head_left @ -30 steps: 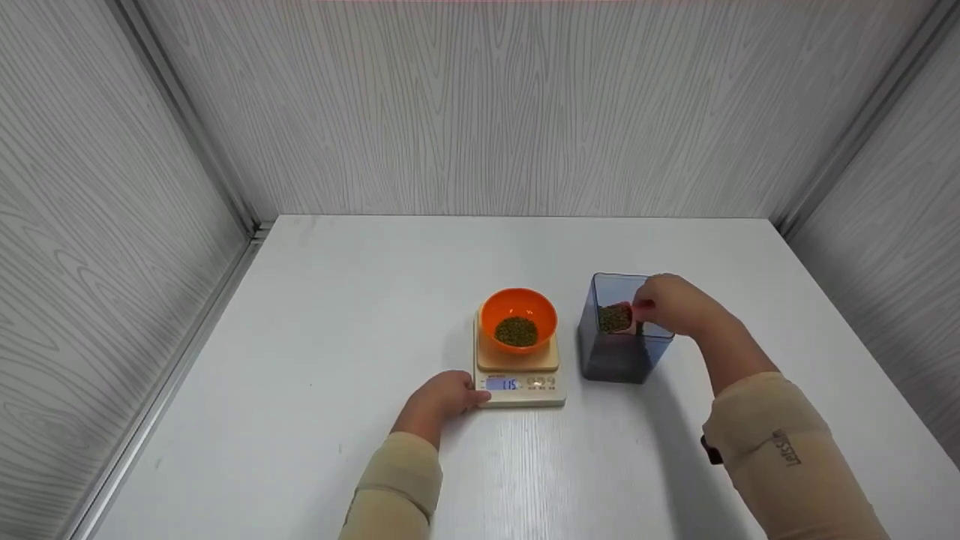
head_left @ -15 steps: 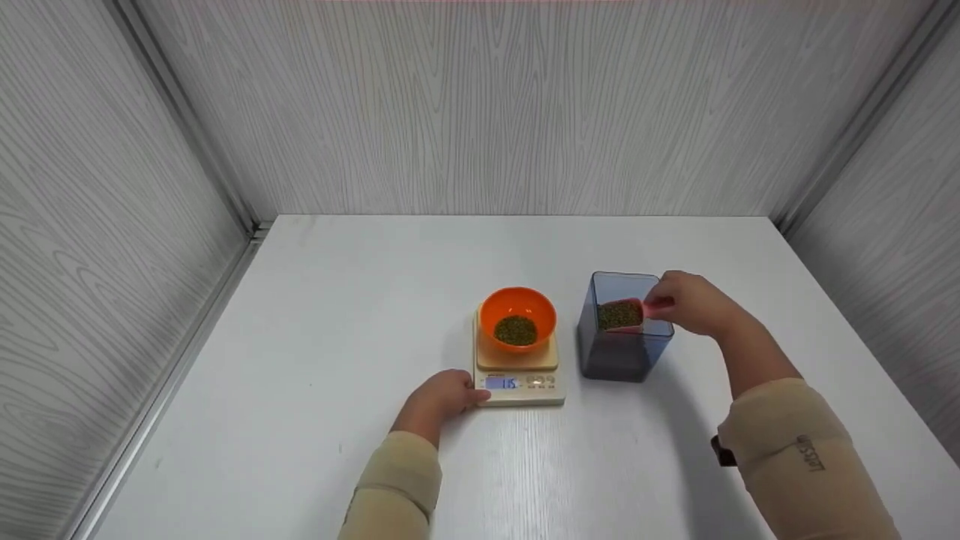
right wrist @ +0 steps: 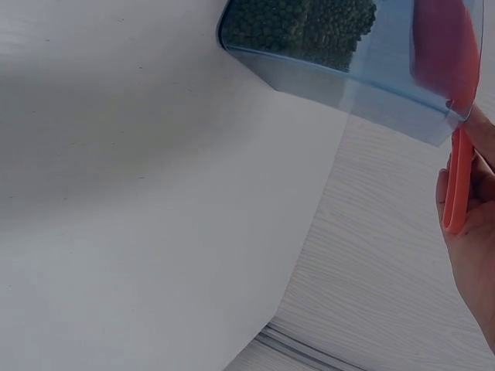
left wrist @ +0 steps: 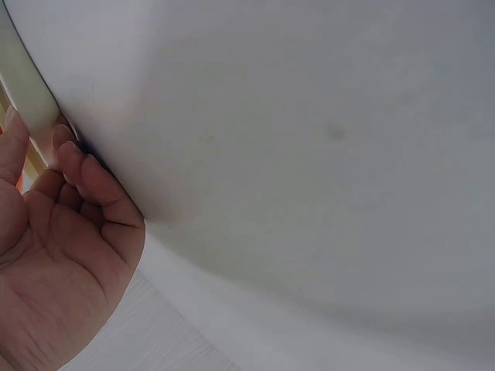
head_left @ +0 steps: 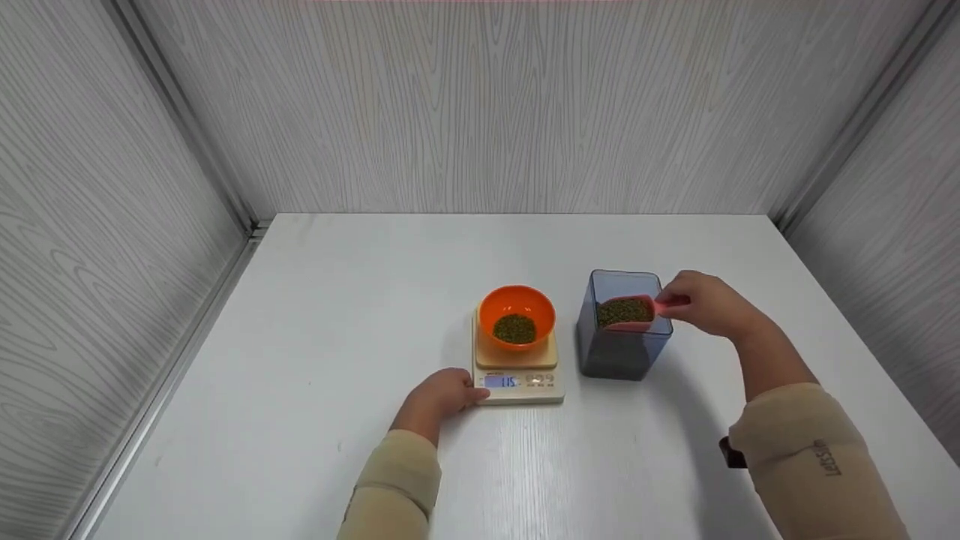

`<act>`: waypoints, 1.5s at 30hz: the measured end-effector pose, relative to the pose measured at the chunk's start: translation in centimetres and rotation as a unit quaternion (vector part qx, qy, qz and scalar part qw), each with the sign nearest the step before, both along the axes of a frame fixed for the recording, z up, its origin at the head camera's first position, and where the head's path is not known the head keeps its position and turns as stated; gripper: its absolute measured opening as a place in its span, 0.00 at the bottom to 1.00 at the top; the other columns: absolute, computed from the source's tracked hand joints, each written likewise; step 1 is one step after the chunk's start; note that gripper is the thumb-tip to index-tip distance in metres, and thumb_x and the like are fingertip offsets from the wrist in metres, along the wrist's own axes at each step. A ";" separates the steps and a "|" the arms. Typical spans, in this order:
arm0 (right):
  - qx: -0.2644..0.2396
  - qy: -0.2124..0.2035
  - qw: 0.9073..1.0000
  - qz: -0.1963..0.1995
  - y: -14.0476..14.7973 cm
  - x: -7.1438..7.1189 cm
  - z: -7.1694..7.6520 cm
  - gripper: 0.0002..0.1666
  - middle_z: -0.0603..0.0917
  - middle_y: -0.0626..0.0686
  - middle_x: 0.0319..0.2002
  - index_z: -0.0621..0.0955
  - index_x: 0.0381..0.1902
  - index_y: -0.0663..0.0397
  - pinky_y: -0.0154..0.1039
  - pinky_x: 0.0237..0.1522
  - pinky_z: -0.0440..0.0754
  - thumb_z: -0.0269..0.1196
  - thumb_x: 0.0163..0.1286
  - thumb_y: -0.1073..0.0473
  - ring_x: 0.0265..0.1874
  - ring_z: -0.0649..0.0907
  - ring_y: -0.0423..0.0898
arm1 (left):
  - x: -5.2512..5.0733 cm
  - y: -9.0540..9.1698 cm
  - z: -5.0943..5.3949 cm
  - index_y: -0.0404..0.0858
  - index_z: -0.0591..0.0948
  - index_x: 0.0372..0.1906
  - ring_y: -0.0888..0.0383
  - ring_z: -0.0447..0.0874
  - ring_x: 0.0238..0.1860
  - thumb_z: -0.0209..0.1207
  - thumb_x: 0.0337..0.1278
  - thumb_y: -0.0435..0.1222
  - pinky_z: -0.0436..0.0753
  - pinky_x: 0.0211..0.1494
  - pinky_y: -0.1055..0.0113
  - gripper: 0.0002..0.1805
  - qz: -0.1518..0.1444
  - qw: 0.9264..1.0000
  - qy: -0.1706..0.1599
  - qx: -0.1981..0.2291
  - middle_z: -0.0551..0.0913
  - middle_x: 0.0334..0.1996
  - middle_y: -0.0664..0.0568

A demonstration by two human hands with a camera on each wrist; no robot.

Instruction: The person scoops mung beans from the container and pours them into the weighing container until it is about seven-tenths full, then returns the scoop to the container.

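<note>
One scale [head_left: 517, 360], one bowl [head_left: 517, 298], one container [head_left: 619, 356], one scoop [head_left: 636, 326] — two grips [head_left: 442, 394] [head_left: 706, 301], two sleeves [head_left: 397, 476] [head_left: 814, 450]

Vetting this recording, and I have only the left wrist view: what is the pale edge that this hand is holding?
Observer: The head view shows it: the left hand has hold of the near left corner of a kitchen scale.
Operator: What stands on that scale?
Observer: An orange bowl, with small greenish grains in the bottom.
Operator: Is any tool in use, out of my view?
Observer: Yes, a red scoop, its handle gripped by the right hand.
</note>
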State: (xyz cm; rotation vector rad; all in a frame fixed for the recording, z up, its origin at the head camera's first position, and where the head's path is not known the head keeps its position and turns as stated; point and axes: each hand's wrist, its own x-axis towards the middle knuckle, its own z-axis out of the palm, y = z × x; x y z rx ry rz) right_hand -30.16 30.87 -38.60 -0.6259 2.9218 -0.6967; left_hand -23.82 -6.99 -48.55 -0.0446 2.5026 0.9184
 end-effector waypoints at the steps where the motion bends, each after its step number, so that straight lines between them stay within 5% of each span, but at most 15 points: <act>1: -0.002 0.000 1.000 -0.002 0.1 0.1 0.0 0.06 0.77 0.52 0.35 0.83 0.36 0.55 0.43 0.38 0.72 0.62 0.61 0.61 0.36 0.73 0.47 | 0.0 0.0 0.0 0.41 0.73 0.25 0.56 0.68 0.28 0.59 0.54 0.49 0.67 0.33 0.64 0.16 0.000 1.000 0.000 -0.001 0.70 0.22 0.52; 15: -0.039 -0.014 0.999 -0.034 1.3 0.7 -0.2 0.09 0.77 0.53 0.38 0.82 0.39 0.55 0.42 0.39 0.73 0.61 0.63 0.58 0.37 0.74 0.48 | 0.1 -0.3 -0.2 0.40 0.72 0.24 0.57 0.68 0.27 0.59 0.54 0.48 0.66 0.32 0.66 0.16 0.001 1.000 0.004 0.007 0.69 0.21 0.52; 27: -0.100 -0.004 0.994 -0.045 2.1 1.1 -1.5 0.12 0.77 0.53 0.37 0.81 0.40 0.56 0.30 0.35 0.74 0.62 0.62 0.56 0.36 0.74 0.46 | 0.2 0.0 -0.1 0.41 0.73 0.24 0.57 0.69 0.27 0.59 0.54 0.49 0.67 0.33 0.65 0.16 0.011 1.000 -0.001 0.003 0.70 0.21 0.53; 45: -0.087 -0.029 0.992 -0.083 2.0 1.3 -2.0 0.15 0.77 0.54 0.38 0.79 0.42 0.55 0.38 0.37 0.74 0.62 0.62 0.51 0.37 0.74 0.49 | 0.1 0.1 0.0 0.41 0.74 0.26 0.55 0.70 0.30 0.59 0.53 0.49 0.68 0.37 0.62 0.16 0.012 1.000 -0.003 0.005 0.71 0.23 0.51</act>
